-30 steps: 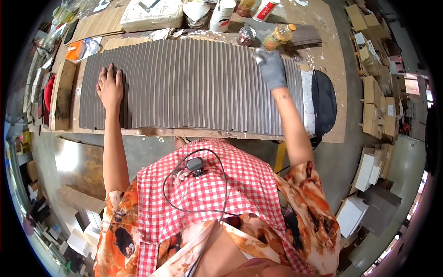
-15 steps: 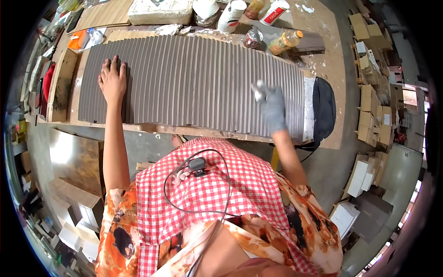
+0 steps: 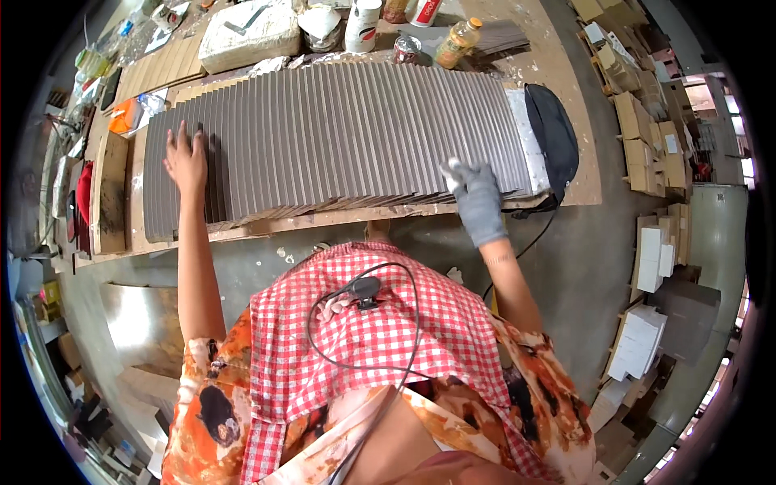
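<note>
A long row of grey-brown wooden strips (image 3: 323, 133) lies side by side across the workbench in front of me. My left hand (image 3: 187, 162), bare, rests on the strips near the row's left end with its fingers spread. On my right hand (image 3: 478, 202) is a grey glove; its fingers close round a small whitish wad (image 3: 454, 171), whose material I cannot make out. This hand is at the near edge of the row, toward its right end.
Along the bench's far side stand a wrapped block (image 3: 255, 40), a white can (image 3: 362, 28), a small tin (image 3: 406, 50) and a bottle of yellowish liquid (image 3: 458, 42). A black bag (image 3: 553, 137) lies right of the strips, a wooden block (image 3: 109, 194) left. Cartons (image 3: 647, 129) line the right side.
My gloved right hand has come down the strips toward their near edge, with the whitish wad still in it. My left hand stays on the left strips. The whole view has shifted slightly.
</note>
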`<act>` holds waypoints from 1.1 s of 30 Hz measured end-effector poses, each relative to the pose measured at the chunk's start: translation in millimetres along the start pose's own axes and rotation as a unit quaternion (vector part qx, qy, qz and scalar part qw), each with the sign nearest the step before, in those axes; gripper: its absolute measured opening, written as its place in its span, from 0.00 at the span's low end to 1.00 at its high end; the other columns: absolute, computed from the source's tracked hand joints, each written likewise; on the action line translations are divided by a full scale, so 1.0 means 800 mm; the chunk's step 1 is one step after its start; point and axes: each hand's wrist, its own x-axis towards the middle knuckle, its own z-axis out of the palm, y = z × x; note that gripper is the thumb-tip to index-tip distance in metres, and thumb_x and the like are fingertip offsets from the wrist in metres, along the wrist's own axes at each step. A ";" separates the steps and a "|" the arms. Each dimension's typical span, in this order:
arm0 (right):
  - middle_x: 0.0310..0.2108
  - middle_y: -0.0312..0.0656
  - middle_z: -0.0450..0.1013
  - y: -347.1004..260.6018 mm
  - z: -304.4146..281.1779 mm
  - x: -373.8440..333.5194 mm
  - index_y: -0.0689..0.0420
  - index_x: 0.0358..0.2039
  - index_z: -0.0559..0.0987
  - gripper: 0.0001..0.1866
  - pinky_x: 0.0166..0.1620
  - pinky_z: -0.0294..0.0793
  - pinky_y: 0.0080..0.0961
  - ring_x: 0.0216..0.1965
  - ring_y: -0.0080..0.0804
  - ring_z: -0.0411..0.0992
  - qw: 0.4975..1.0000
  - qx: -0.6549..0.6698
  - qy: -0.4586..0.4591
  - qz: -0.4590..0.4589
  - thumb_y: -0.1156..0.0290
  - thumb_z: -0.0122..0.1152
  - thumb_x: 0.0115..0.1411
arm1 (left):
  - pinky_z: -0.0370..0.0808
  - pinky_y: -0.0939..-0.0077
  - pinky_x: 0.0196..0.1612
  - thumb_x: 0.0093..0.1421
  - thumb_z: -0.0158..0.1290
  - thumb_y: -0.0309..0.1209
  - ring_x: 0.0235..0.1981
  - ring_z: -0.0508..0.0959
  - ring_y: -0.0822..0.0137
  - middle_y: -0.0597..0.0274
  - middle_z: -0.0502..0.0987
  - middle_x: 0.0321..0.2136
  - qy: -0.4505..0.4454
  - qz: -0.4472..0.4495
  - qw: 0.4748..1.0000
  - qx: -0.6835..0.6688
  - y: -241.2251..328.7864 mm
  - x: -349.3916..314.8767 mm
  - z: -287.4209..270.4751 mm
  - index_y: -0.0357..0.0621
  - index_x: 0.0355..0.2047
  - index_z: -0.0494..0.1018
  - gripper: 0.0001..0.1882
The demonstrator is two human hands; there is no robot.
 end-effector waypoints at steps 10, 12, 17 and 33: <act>0.44 0.42 0.69 0.000 -0.026 -0.048 0.54 0.51 0.82 0.21 0.50 0.75 0.24 0.43 0.27 0.71 0.979 -0.178 0.038 -0.088 0.87 0.63 0.58 | 0.48 0.40 0.70 0.70 0.39 0.56 0.72 0.55 0.48 0.49 0.56 0.72 -0.038 -0.124 0.978 0.166 -0.108 0.003 -0.037 0.65 0.70 0.61 0.31; 0.42 0.39 0.67 -0.010 0.002 -0.048 0.59 0.47 0.81 0.15 0.46 0.75 0.20 0.43 0.27 0.71 0.963 -0.208 0.033 -0.170 0.82 0.64 0.60 | 0.50 0.39 0.70 0.71 0.37 0.56 0.71 0.57 0.47 0.50 0.58 0.71 -0.027 -0.103 0.982 0.157 -0.100 -0.005 -0.041 0.62 0.70 0.61 0.31; 0.44 0.45 0.70 0.012 0.047 -0.009 0.53 0.51 0.83 0.25 0.49 0.73 0.33 0.42 0.40 0.73 0.950 0.284 0.043 0.121 0.87 0.60 0.52 | 0.52 0.41 0.69 0.71 0.37 0.57 0.70 0.60 0.49 0.50 0.60 0.70 -0.029 -0.107 0.978 0.176 -0.090 -0.009 -0.041 0.62 0.70 0.62 0.31; 0.48 0.53 0.76 -0.030 0.098 0.346 0.53 0.48 0.85 0.14 0.57 0.73 0.36 0.49 0.47 0.75 0.974 -0.123 -0.071 -0.178 0.70 0.67 0.60 | 0.55 0.49 0.69 0.72 0.40 0.52 0.68 0.63 0.52 0.59 0.62 0.69 -0.031 -0.127 0.984 0.122 -0.093 -0.020 -0.065 0.68 0.68 0.64 0.26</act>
